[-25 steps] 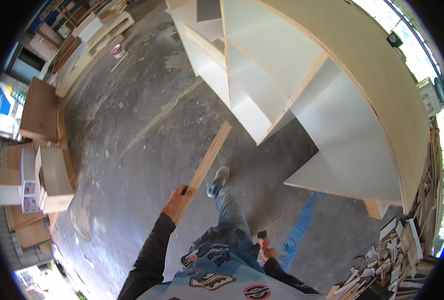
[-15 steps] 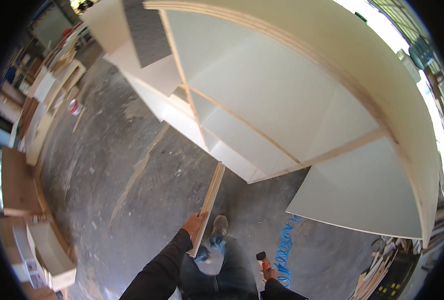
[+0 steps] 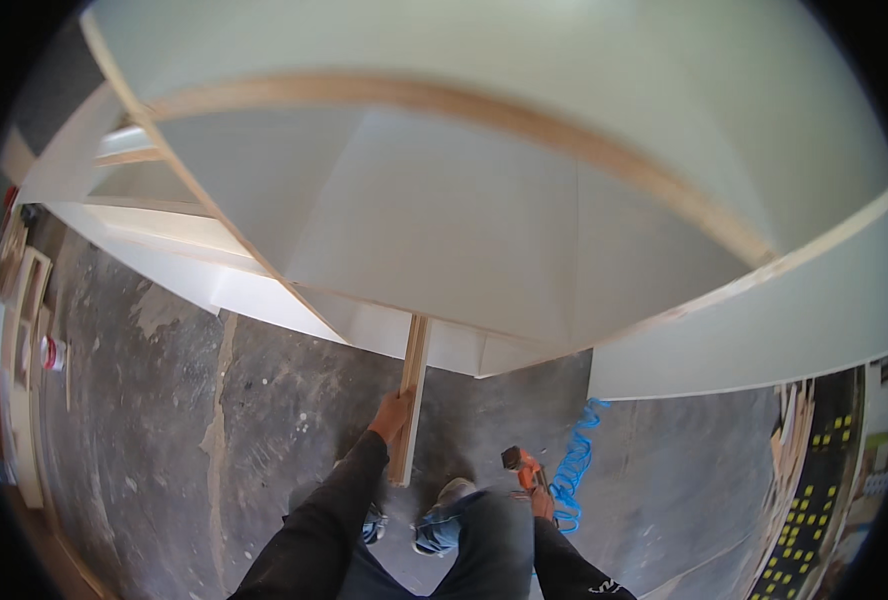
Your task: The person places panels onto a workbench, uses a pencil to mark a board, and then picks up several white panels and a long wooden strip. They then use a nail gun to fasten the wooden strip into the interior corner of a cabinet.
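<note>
My left hand [image 3: 392, 416] is closed around a bundle of narrow wooden strips [image 3: 414, 365], held lengthwise away from me. The strips' far end overlaps the lower front edge of a large white cabinet carcass [image 3: 444, 220]; whether they touch it I cannot tell. Down at my right, beside my leg, my right hand [image 3: 542, 503] grips an orange and black nail gun [image 3: 526, 466], its dark end pointing up and left. A blue coiled air hose [image 3: 576, 455] runs beside that hand toward the cabinet's base.
At right, a white side panel [image 3: 734, 345] of the cabinet reaches low over the concrete floor [image 3: 304, 430]. Wood offcuts [image 3: 792, 430] lie at the far right by a dark, yellow-marked surface [image 3: 809, 520]. A white and red bucket [image 3: 53, 353] stands at far left near wooden frames [image 3: 26, 370].
I have come closer to the cabinet, which now fills more of the view. The strips have swung more upright in the picture, their far end now against the cabinet's lower edge in view.
</note>
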A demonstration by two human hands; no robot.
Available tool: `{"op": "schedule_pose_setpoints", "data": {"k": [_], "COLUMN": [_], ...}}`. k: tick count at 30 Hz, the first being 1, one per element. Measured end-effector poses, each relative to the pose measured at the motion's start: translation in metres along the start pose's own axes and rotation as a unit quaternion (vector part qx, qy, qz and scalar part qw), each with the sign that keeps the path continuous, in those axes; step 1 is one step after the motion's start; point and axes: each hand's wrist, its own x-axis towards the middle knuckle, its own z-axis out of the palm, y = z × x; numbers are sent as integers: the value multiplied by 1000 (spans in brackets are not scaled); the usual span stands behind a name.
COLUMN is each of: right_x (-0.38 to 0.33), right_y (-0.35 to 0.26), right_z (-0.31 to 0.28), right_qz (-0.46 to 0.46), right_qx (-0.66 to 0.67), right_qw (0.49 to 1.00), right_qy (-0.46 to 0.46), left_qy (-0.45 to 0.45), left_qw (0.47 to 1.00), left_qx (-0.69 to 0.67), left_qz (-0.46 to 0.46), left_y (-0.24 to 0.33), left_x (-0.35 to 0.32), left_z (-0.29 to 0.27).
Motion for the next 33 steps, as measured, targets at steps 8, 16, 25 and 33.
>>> {"op": "schedule_pose_setpoints", "data": {"k": [8, 16, 25, 33], "right_x": [59, 71, 68, 97], "right_y": [4, 20, 26, -76], "right_z": [95, 150, 156, 57], "right_qz": [30, 30, 14, -269], "right_qx": [-13, -8, -5, 93], "right_qw": [997, 993, 989, 907], "right_qy": [74, 112, 149, 311], "left_qy": [13, 69, 207, 192], "left_qw": [996, 978, 850, 818], "left_qx": [-31, 72, 399, 465], "left_qz": [87, 183, 274, 279], "left_y": [3, -27, -39, -27], "left_x": [100, 198, 213, 210], "left_z": [12, -4, 0, 8]}}
